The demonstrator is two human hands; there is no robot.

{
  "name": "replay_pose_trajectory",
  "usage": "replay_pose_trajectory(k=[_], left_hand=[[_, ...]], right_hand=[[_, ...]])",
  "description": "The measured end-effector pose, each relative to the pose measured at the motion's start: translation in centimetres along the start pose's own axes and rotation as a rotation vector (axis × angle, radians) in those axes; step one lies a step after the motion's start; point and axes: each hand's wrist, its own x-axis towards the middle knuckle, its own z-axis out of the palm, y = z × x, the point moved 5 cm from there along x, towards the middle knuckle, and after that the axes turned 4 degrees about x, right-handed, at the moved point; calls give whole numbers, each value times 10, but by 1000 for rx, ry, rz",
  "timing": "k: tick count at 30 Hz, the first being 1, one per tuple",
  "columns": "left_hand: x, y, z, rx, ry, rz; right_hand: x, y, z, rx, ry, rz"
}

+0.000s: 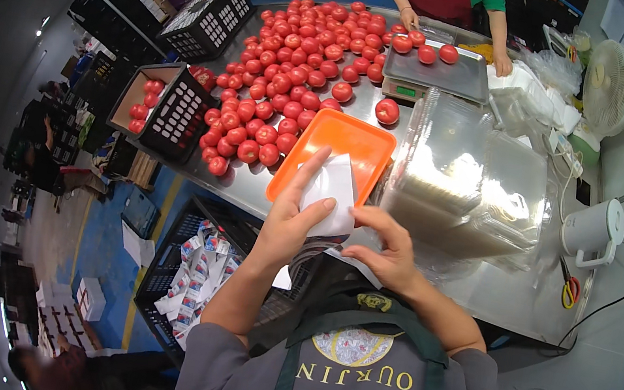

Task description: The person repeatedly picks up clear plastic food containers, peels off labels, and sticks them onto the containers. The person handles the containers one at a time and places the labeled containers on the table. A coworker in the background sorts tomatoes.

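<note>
My left hand (291, 220) is closed around a small stack of white paper sheets (331, 190), its thumb lying across the top one. Their lower edges look layered, with a dark printed strip. Beside the stack's right edge is my right hand (390, 252), its index finger and thumb apart and nothing visible between them. Just beyond the papers lies an orange plastic tray (353, 139) on the metal table, partly covered by the stack and my left fingers.
Tomatoes (289, 72) spread left of the tray. Stacked clear plastic containers (448, 162) stand right; behind them is a scale (437, 73) bearing tomatoes, with a co-worker's hands (500, 62) nearby. Scissors (570, 291) lie far right. A black crate (166, 270) holds printed papers, lower left.
</note>
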Motion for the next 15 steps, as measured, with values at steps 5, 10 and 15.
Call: replay_pose_trajectory(k=[5,10,15], left_hand=[[-4,1,-24,32,-9,-12],[-14,-9,-42,35,-79,-63],[-11,-15,-46,-29,-73,-76]], right_hand=[[-5,35,31,124,99,193],[1,34,46,140,164,163],[-3,33,45,57,188,-90]])
